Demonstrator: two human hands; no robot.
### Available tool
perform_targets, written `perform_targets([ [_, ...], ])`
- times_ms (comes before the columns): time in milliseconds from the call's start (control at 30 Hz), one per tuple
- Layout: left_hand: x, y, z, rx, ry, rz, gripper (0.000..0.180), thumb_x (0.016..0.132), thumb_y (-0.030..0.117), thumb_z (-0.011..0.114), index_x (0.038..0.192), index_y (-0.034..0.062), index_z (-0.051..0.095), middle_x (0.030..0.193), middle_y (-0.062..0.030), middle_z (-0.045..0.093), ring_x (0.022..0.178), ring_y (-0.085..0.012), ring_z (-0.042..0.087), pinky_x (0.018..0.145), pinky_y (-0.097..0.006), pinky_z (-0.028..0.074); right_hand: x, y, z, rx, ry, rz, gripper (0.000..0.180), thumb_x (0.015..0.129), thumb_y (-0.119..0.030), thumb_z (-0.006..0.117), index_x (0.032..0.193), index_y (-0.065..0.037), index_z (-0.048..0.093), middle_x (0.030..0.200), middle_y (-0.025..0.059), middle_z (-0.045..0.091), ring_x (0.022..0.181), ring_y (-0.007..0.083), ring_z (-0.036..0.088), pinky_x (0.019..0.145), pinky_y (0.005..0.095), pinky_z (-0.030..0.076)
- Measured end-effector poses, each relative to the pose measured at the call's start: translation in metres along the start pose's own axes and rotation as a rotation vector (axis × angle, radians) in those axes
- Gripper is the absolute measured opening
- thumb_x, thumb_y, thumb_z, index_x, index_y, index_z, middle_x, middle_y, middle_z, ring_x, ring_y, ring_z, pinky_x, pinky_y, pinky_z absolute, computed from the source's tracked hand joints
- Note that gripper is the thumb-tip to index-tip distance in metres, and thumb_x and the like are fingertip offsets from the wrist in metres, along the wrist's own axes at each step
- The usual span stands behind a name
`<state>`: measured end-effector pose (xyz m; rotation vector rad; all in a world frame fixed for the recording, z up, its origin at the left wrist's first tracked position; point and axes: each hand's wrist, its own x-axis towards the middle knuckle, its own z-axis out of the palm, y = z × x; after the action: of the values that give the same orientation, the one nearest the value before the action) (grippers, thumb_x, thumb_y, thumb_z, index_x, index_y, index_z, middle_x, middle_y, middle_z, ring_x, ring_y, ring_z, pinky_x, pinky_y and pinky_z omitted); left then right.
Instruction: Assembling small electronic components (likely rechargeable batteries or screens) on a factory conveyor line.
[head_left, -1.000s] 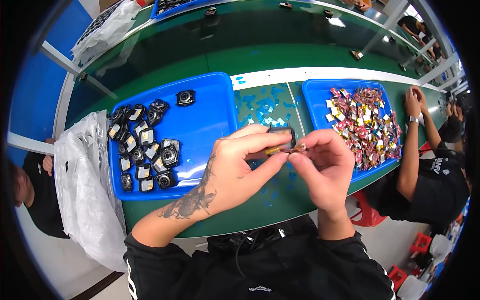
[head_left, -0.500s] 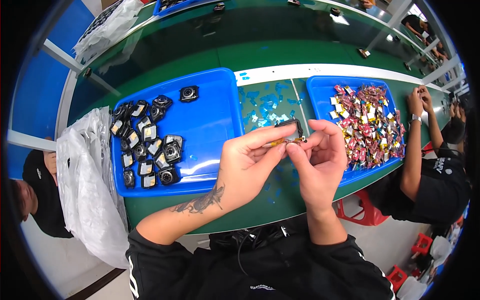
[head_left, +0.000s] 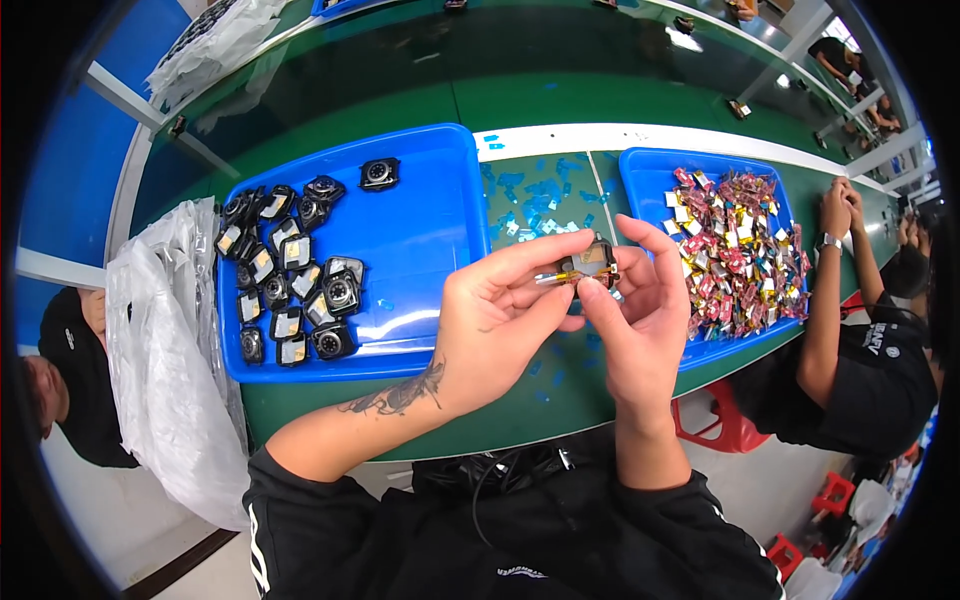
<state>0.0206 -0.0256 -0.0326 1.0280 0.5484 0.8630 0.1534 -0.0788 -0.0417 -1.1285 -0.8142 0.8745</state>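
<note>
Left hand (head_left: pixel 500 320) and right hand (head_left: pixel 640 310) pinch one small black component (head_left: pixel 590 264) between raised fingertips.

I saw both hands meet over the table's (head_left: pixel 420 110) near edge. The left hand (head_left: pixel 495 325) pinched a small dark part (head_left: pixel 588 264) between thumb and fingers; the right hand (head_left: pixel 640 310) touched it from the other side. A blue tray (head_left: pixel 420 220) of dark parts (head_left: pixel 290 270) sat toward the left end, another tray (head_left: pixel 645 170) of wrapped pieces (head_left: pixel 735 250) toward the right.
</note>
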Motion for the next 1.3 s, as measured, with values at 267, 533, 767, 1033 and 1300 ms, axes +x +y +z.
perform_targets([
  [267, 0.023, 0.027, -0.027, 0.726, -0.020, 0.344, 0.076, 0.086, -0.006, 0.051, 0.152, 0.0138, 0.019, 0.141, -0.0219, 0.042, 0.125, -0.0340, 0.050, 0.097, -0.042, 0.047, 0.066, -0.022, -0.006, -0.139, -0.355, 0.181, 0.053, 0.079, 0.000, 0.071, 0.128, 0.000, 0.049, 0.096, 0.0094, 0.066, 0.091, 0.0102, 0.062, 0.070, 0.0223, 0.051],
  [533, 0.042, 0.031, -0.130, 2.140, 0.145, 0.295, 0.048, 0.090, 0.013, 0.056, 0.135, 0.0035, 0.043, 0.141, -0.0279, 0.043, 0.125, -0.0407, 0.048, 0.101, -0.047, 0.045, 0.265, 0.035, -0.006, -0.547, -0.177, 0.334, 0.057, 0.066, -0.006, 0.081, 0.119, -0.001, 0.060, 0.099, 0.0130, 0.069, 0.090, 0.0173, 0.065, 0.071, 0.0316, 0.050],
  [767, 0.044, 0.031, -0.109, 1.983, 0.180, 0.089, 0.030, 0.086, 0.006, 0.055, 0.114, -0.0016, 0.051, 0.131, -0.0277, 0.049, 0.116, -0.0374, 0.054, 0.094, -0.044, 0.049, 0.276, 0.064, -0.023, -1.102, -0.067, -0.038, 0.059, 0.063, -0.022, 0.086, 0.112, 0.003, 0.064, 0.106, 0.0185, 0.067, 0.095, 0.0287, 0.066, 0.086, 0.0340, 0.050],
  [1033, 0.048, 0.029, -0.114, 2.090, 0.237, 0.192, 0.016, 0.089, 0.010, 0.048, 0.094, -0.0016, 0.058, 0.090, -0.0195, 0.063, 0.086, -0.0330, 0.063, 0.075, -0.040, 0.054, 0.267, -0.002, -0.073, -0.741, -0.144, 0.058, 0.033, 0.087, -0.030, 0.070, 0.108, -0.005, 0.065, 0.086, 0.0002, 0.063, 0.076, 0.0095, 0.056, 0.065, 0.0257, 0.046],
  [1300, 0.051, 0.039, -0.109, 0.897, 0.093, 0.014, 0.024, 0.094, 0.007, 0.055, 0.115, -0.0041, 0.055, 0.098, -0.0143, 0.069, 0.080, -0.0198, 0.070, 0.065, -0.028, 0.059, 0.165, -0.058, -0.118, -1.315, -0.628, -0.043, 0.010, 0.078, -0.005, 0.070, 0.086, 0.000, 0.067, 0.073, 0.0072, 0.064, 0.068, 0.0164, 0.061, 0.066, 0.0294, 0.049],
])
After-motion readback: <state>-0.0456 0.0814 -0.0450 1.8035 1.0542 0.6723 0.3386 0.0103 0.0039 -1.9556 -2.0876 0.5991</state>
